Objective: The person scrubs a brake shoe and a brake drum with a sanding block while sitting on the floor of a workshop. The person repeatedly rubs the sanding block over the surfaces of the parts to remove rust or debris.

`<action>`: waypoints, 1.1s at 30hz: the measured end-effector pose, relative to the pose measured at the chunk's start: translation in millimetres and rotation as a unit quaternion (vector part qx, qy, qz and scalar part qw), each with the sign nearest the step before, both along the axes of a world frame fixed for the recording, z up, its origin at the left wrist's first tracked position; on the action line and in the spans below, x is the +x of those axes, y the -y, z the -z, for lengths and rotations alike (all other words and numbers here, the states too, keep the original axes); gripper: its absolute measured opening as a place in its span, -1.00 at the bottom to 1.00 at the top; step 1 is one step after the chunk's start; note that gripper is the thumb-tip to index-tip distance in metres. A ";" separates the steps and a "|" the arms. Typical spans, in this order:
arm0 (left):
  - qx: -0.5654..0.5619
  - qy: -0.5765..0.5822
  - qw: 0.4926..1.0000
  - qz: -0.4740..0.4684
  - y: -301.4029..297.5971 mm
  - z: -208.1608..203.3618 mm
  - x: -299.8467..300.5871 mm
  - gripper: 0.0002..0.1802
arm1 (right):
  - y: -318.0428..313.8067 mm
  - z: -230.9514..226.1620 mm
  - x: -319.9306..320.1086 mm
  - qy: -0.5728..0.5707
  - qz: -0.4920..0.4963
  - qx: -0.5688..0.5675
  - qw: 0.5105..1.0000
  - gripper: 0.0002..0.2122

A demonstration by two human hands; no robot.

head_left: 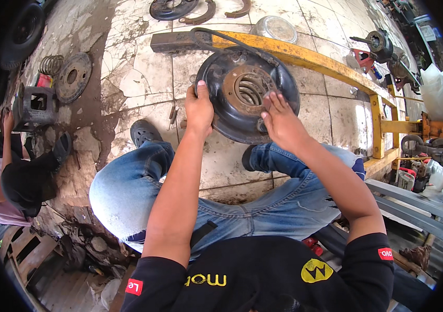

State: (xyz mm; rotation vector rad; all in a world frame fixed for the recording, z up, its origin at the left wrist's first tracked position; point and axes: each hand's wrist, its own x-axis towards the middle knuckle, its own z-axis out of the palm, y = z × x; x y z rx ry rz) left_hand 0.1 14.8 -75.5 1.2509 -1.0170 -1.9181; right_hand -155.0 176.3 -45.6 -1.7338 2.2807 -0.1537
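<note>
A round black brake backing plate is tilted up in front of my knees, beside a yellow metal frame. My left hand grips its left rim, thumb on the face and fingers behind. Around the centre hole runs a rusty brown ring, and a coil spring shows through the hole. The fingers of my right hand press together at the ring's right side, over a small brownish piece that I cannot make out. A black hose arches over the plate's top.
Curved brake shoes and another black plate lie on the far tiles, near a silver round cover. At left, a rusty disc lies near a person handling a metal block. Grey metal bars stand at right.
</note>
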 end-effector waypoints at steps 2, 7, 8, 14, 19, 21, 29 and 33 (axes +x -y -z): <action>-0.008 0.048 0.999 -0.020 2.0 13.3 1.5 -0.41 | -5.2 -0.7 9.0 -0.004 -0.007 -0.006 1.000 -0.55; -0.011 0.108 0.994 0.012 -3.3 -20.0 -5.2 -0.38 | 20.3 22.9 -19.6 -0.010 0.038 -0.090 0.995 -0.56; 0.004 0.099 0.995 0.015 -3.9 -25.4 -7.1 -0.38 | 25.9 28.0 -25.6 -0.011 0.046 -0.092 0.995 -0.57; -0.053 0.108 0.993 -0.017 -0.8 7.5 -0.3 -0.43 | -7.0 0.6 13.4 0.009 0.001 0.021 1.000 -0.53; -0.029 0.136 0.990 0.020 -6.6 -30.1 -5.1 -0.45 | 15.3 22.5 -14.6 0.005 0.034 -0.074 0.997 -0.53; 0.011 0.173 0.984 0.040 -9.1 -51.2 -4.4 -0.46 | 30.0 25.3 -18.7 0.021 0.083 -0.085 0.993 -0.53; -0.040 0.106 0.993 -0.013 -6.3 -8.9 -3.7 -0.53 | -2.3 7.2 9.2 0.020 0.030 -0.018 0.999 -0.52; -0.038 0.126 0.991 -0.001 -5.0 -5.9 -4.7 -0.49 | 28.5 17.7 -18.7 0.013 0.055 -0.070 0.996 -0.53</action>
